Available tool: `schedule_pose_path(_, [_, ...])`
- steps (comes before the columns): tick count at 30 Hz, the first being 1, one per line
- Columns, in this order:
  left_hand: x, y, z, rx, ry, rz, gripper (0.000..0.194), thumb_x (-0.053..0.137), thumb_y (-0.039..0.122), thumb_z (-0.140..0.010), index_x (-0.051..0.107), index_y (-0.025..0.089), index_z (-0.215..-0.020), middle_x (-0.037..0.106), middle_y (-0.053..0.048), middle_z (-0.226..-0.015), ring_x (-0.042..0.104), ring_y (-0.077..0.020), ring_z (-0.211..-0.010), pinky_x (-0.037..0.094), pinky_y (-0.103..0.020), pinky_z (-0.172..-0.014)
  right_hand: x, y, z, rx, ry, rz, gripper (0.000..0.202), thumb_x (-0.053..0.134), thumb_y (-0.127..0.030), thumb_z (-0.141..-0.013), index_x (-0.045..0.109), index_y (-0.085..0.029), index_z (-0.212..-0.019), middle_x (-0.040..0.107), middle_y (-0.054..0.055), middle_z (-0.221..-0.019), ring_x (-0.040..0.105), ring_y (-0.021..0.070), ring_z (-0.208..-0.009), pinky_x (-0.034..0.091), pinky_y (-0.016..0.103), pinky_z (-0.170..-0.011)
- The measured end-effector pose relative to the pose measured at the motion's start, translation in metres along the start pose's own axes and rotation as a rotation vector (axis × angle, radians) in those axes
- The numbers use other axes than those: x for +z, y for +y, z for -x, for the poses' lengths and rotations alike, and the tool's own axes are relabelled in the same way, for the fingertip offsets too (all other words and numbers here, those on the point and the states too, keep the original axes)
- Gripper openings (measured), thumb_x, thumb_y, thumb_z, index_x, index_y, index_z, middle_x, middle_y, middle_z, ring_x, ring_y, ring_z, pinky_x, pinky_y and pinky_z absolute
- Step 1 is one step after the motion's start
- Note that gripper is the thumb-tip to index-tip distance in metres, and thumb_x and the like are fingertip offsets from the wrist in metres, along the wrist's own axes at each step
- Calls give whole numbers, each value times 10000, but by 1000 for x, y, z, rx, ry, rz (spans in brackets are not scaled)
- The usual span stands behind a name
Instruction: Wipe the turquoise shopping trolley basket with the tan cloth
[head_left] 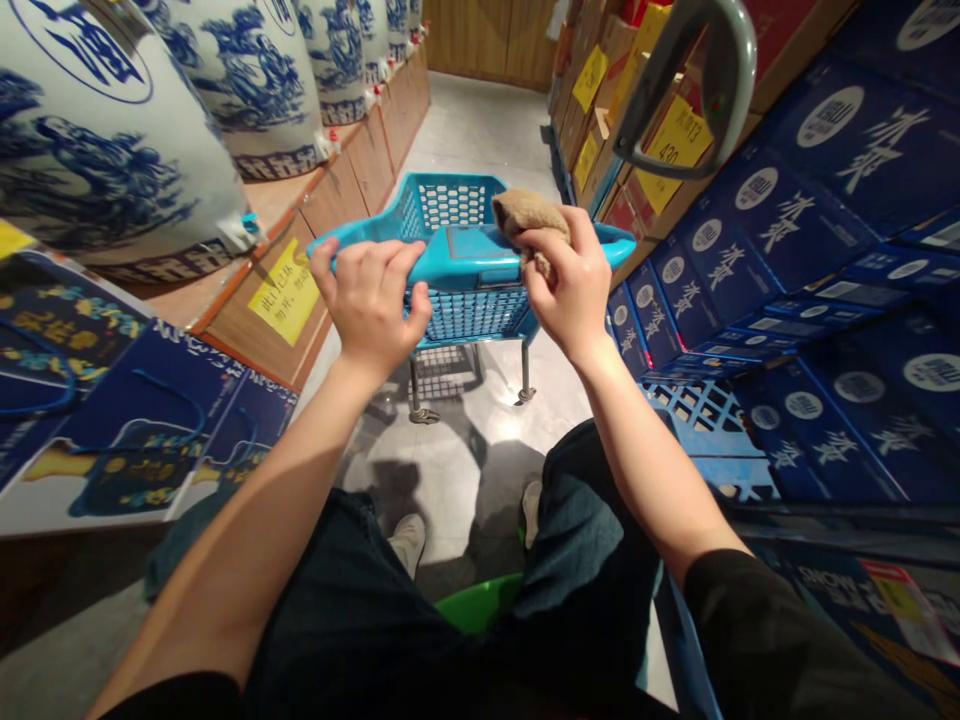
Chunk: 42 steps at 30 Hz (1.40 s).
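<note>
A blue plastic shopping cart (465,258) stands in front of me, its handle bar running across between my hands. My left hand (373,300) grips the left part of that handle, fingers curled over the top and thumb toward me. With my right hand (566,275) I hold a crumpled brown cloth (531,215) against the handle's right part. The cloth bunches under and beyond my fingers. Below the handle shows the perforated basket, with grey legs and wheels on the floor.
Blue-and-white ceramic jars (247,85) with taps line a wooden ledge (352,165) on the left. Stacked dark blue cartons (795,215) rise on the right, near a grey loop handle (739,80). Gift boxes (150,420) stand at lower left. A green seat edge (480,603) shows beneath me.
</note>
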<state>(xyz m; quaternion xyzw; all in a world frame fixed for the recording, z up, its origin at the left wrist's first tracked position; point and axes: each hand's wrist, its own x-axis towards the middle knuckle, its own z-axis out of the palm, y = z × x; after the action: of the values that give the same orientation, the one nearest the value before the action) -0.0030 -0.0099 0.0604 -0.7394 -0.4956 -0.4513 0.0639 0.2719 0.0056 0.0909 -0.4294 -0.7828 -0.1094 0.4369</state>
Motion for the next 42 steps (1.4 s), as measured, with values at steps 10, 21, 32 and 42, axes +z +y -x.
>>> schedule_pose_path(10, [5, 3, -1, 11, 49, -9, 513, 508, 542, -1014, 695, 327, -1441, 771, -61, -1410, 599, -420, -1408, 166, -780, -1376, -1, -63, -16, 33, -244, 50, 289, 569, -179, -1057, 722, -270, -1285, 622, 134, -1589, 657, 335, -1403, 594, 545, -1151])
schedule_pose_path(21, [7, 7, 0, -2, 16, -5, 522, 527, 517, -1010, 691, 316, -1463, 758, -61, -1441, 597, -415, -1450, 162, -777, -1390, -15, -76, -53, 238, -296, 256, 276, 559, -136, -1073, 792, -187, -1211, 718, 166, -1451, 747, 340, -1226, 663, 486, -997])
schedule_pose_path(32, [3, 17, -1, -14, 16, 36, 490, 591, 506, -978, 732, 357, -1422, 762, -89, -1426, 602, -446, -1431, 149, -783, -1390, -1, -28, -57, 325, -173, 146, 244, 583, -352, -1099, 801, -251, -1134, 752, 146, -1272, 744, 340, -1130, 666, 524, -980])
schedule_pose_path(42, [7, 13, 1, 28, 46, 0, 495, 579, 480, -1008, 707, 344, -1466, 770, -57, -1437, 632, -424, -1408, 185, -781, -1394, -11, -62, -61, 271, -330, 141, 269, 575, -209, -1126, 807, -235, -1260, 712, 126, -1454, 755, 318, -1224, 654, 460, -976])
